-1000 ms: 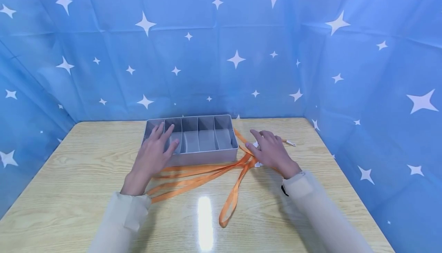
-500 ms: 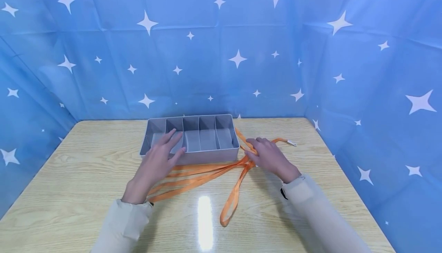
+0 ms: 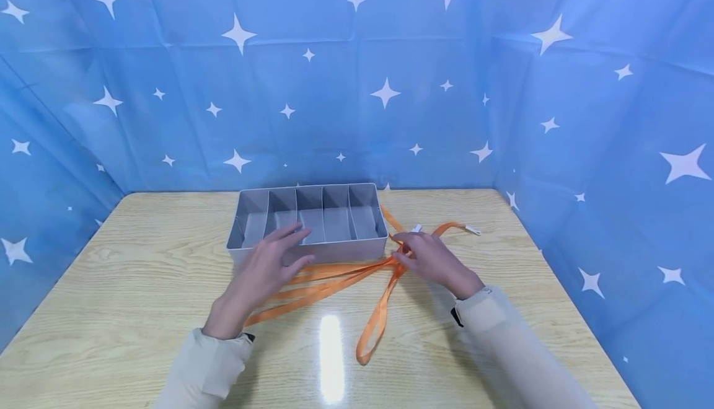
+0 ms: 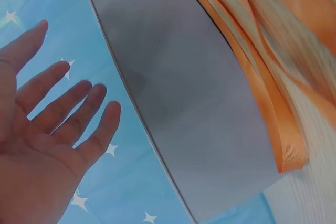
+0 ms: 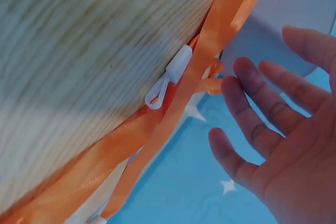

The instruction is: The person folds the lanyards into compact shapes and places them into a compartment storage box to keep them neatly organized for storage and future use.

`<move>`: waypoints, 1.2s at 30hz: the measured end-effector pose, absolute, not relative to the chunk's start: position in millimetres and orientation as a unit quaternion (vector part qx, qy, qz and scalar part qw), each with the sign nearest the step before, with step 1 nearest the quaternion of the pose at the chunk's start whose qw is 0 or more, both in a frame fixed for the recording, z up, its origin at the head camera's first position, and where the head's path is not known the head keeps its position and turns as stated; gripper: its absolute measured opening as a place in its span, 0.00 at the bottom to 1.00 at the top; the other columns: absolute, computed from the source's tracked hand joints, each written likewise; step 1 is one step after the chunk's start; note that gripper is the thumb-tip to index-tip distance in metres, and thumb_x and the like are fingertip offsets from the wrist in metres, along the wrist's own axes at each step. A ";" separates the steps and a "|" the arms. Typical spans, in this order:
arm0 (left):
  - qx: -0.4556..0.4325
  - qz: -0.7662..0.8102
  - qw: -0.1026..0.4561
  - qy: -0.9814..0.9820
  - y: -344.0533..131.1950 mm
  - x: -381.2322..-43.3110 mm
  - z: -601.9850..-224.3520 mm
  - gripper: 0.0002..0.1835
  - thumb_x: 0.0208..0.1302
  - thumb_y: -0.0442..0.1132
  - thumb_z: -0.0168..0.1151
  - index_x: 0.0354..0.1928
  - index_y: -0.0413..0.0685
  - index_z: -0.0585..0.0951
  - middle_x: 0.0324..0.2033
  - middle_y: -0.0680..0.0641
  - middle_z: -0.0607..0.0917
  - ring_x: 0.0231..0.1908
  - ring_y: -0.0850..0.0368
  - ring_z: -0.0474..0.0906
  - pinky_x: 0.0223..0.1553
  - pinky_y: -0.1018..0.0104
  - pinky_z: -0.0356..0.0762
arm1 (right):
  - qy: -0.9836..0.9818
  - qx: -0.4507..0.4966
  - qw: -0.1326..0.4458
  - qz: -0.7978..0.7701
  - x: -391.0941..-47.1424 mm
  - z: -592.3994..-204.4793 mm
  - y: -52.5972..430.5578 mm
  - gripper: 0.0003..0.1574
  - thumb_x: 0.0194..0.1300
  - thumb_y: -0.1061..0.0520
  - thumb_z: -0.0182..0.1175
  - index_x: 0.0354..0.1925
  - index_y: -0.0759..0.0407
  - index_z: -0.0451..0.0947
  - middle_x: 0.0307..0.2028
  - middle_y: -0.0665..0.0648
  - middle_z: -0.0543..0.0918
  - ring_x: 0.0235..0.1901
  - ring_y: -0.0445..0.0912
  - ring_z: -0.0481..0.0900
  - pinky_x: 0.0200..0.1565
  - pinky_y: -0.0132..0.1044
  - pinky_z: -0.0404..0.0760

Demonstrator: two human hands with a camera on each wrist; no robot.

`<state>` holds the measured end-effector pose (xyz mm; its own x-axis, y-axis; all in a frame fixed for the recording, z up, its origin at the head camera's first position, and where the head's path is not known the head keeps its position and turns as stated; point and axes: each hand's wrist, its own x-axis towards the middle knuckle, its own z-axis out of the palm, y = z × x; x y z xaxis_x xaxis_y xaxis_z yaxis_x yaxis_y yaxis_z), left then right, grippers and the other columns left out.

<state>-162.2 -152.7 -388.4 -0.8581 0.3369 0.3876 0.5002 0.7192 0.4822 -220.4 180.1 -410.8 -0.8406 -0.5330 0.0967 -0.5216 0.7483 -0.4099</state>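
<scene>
Several orange lanyards (image 3: 382, 316) with white plastic clips (image 5: 179, 62) lie in a bunch on the table, their straps fanning left along the front of a grey divided box (image 3: 334, 251). My right hand (image 3: 435, 263) is over the bunched part just right of the box. In the right wrist view its fingers are spread and loosely bent, close beside the straps, with nothing held. My left hand (image 3: 262, 269) hovers by the box's front wall and overlaps the straps' left ends in the head view. Its fingers (image 4: 94, 98) are extended and apart in the left wrist view, holding nothing.
The grey box has several compartments side by side and stands near the table's back edge. Behind and at both sides hangs a blue curtain (image 3: 312, 87) with white stars. Bare wood of the table (image 3: 139, 272) shows at left and front.
My left hand has drawn back from over the box's left compartments, toward the front and right. My right hand has shifted slightly toward me and left over the lanyards, its fingers lower.
</scene>
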 end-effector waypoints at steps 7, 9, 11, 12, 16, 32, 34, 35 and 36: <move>-0.254 -0.320 0.159 -0.899 -146.2 -161.7 -392.0 0.24 0.58 0.41 0.74 0.56 0.41 0.82 0.55 0.41 0.82 0.57 0.43 0.78 0.55 0.49 0.77 | 0.934 -0.293 0.011 -0.206 -221.3 -414.4 179.5 0.22 0.66 0.59 0.66 0.55 0.68 0.80 0.33 0.54 0.86 0.30 0.42 0.83 0.32 0.35 0.81; -0.261 -0.327 0.161 -0.894 -144.2 -161.5 -393.0 0.23 0.58 0.40 0.74 0.55 0.41 0.83 0.54 0.42 0.83 0.56 0.44 0.79 0.54 0.49 0.78 | 0.934 -0.293 0.013 -0.206 -221.3 -415.1 179.0 0.21 0.65 0.59 0.67 0.54 0.67 0.81 0.32 0.53 0.86 0.30 0.42 0.82 0.34 0.36 0.82; -0.269 -0.337 0.158 -0.888 -142.2 -161.6 -394.9 0.21 0.58 0.39 0.74 0.54 0.41 0.83 0.52 0.42 0.84 0.54 0.45 0.80 0.53 0.49 0.79 | 0.933 -0.294 0.013 -0.208 -221.4 -415.6 178.4 0.18 0.65 0.60 0.67 0.52 0.66 0.82 0.30 0.52 0.85 0.30 0.42 0.82 0.35 0.38 0.82; -0.272 -0.344 0.153 -0.886 -141.0 -161.4 -395.6 0.21 0.59 0.38 0.74 0.53 0.41 0.84 0.51 0.43 0.85 0.53 0.46 0.81 0.51 0.50 0.79 | 0.933 -0.293 0.013 -0.209 -221.3 -415.9 178.2 0.17 0.65 0.60 0.67 0.51 0.66 0.83 0.30 0.52 0.85 0.30 0.41 0.81 0.35 0.38 0.82; -0.276 -0.362 0.129 -0.881 -136.5 -161.5 -401.9 0.19 0.57 0.37 0.74 0.51 0.40 0.84 0.46 0.43 0.87 0.45 0.48 0.84 0.45 0.52 0.82 | 0.930 -0.303 0.008 -0.209 -220.2 -417.1 177.4 0.12 0.64 0.61 0.67 0.45 0.64 0.85 0.31 0.52 0.85 0.29 0.41 0.80 0.35 0.38 0.81; -0.250 -0.353 0.010 -0.902 -122.8 -174.4 -419.9 0.15 0.60 0.39 0.72 0.48 0.42 0.87 0.43 0.46 0.88 0.36 0.58 0.84 0.39 0.64 0.81 | 0.919 -0.341 -0.027 -0.194 -221.1 -423.3 174.7 0.08 0.62 0.65 0.67 0.41 0.61 0.87 0.32 0.53 0.87 0.30 0.45 0.79 0.33 0.38 0.79; -0.248 -0.351 -0.003 -0.903 -121.5 -177.0 -421.8 0.16 0.59 0.38 0.73 0.48 0.42 0.87 0.42 0.46 0.88 0.35 0.60 0.84 0.39 0.65 0.82 | 0.919 -0.344 -0.031 -0.189 -222.2 -423.4 173.9 0.08 0.61 0.67 0.66 0.40 0.61 0.87 0.30 0.52 0.86 0.27 0.43 0.76 0.29 0.36 0.75; -0.248 -0.353 -0.009 -0.902 -120.9 -178.1 -422.5 0.16 0.59 0.38 0.74 0.49 0.42 0.87 0.41 0.46 0.88 0.35 0.60 0.84 0.39 0.65 0.82 | 0.919 -0.347 -0.032 -0.187 -222.8 -423.4 173.4 0.08 0.61 0.67 0.66 0.40 0.61 0.87 0.30 0.51 0.86 0.26 0.42 0.75 0.28 0.35 0.73; -0.247 -0.356 -0.012 -0.901 -120.5 -179.1 -423.3 0.16 0.58 0.38 0.74 0.48 0.42 0.87 0.41 0.46 0.88 0.35 0.60 0.84 0.39 0.65 0.82 | 0.918 -0.348 -0.033 -0.186 -223.2 -423.5 173.0 0.09 0.60 0.67 0.66 0.40 0.61 0.88 0.30 0.51 0.86 0.26 0.41 0.74 0.28 0.33 0.72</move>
<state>-179.1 -120.5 -423.3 -0.8774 0.4543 0.1545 0.4370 0.6235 0.6483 -223.2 173.0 -423.5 -0.7552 -0.6272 0.1906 -0.6519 0.6879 -0.3193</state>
